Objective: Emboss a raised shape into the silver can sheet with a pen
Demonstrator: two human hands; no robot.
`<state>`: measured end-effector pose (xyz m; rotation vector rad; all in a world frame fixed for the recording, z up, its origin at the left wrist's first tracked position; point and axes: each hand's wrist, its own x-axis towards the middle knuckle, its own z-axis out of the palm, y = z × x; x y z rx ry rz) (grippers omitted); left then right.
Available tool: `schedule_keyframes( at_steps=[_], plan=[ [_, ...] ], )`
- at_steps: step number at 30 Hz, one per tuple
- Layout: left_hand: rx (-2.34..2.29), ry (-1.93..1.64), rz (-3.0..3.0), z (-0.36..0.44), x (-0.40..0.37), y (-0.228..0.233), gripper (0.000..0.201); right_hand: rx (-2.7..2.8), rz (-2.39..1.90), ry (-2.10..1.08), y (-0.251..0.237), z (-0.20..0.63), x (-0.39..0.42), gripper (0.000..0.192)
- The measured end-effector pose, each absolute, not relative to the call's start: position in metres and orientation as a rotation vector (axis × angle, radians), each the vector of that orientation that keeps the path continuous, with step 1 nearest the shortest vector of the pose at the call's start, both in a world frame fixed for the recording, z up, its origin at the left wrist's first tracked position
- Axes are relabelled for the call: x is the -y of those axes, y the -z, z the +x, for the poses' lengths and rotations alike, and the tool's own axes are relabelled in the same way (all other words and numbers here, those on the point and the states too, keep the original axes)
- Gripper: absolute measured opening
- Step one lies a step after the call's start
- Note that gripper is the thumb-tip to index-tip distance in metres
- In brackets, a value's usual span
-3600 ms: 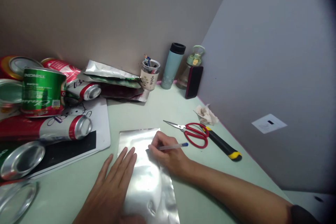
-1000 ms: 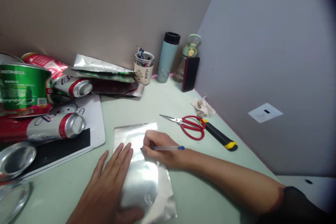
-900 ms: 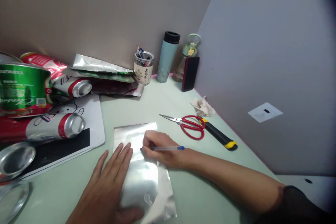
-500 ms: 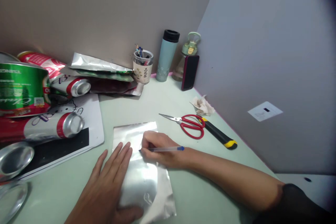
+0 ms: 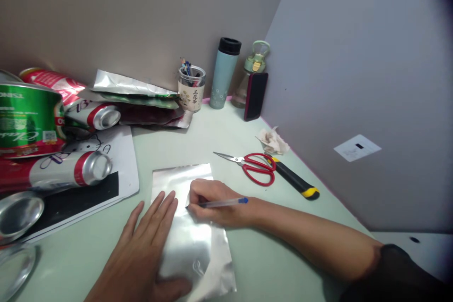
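A shiny silver metal sheet [image 5: 187, 240] lies on the pale green table, its lower right edge wrinkled. My left hand [image 5: 145, 250] rests flat on its left side, fingers stretched out. A ballpoint pen [image 5: 222, 203] with a clear barrel and blue end is pinched in my right hand [image 5: 214, 200]. The pen's tip touches the sheet or hovers just over it; I cannot tell which. Red-handled scissors [image 5: 260, 168] lie beyond my right hand, beside a black and yellow utility knife [image 5: 295, 179].
Aluminium cans [image 5: 71, 170] and a green tin [image 5: 28, 120] crowd the left. Cut metal sheets [image 5: 141, 92] are stacked at the back, near a pen jar [image 5: 191, 92], a blue tumbler [image 5: 224, 73], a green-lidded bottle [image 5: 255, 63] and a phone [image 5: 255, 96]. Crumpled tissue [image 5: 272, 140] lies by the wall.
My right hand and the pen tip have shifted slightly down and left over the sheet. My left hand stays flat in place.
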<state>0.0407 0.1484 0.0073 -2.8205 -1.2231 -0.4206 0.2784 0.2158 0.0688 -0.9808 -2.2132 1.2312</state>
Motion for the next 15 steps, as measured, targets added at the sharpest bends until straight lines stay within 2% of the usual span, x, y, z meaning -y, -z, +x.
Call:
schedule_keyframes(
  at_steps=[15],
  plan=[
    [1.185, 0.406, -2.823, 0.0416, -0.1496, -0.0112, 0.125, 2.265, -0.887, -1.236, -0.0673, 0.2787, -0.2147, 0.024]
  ],
)
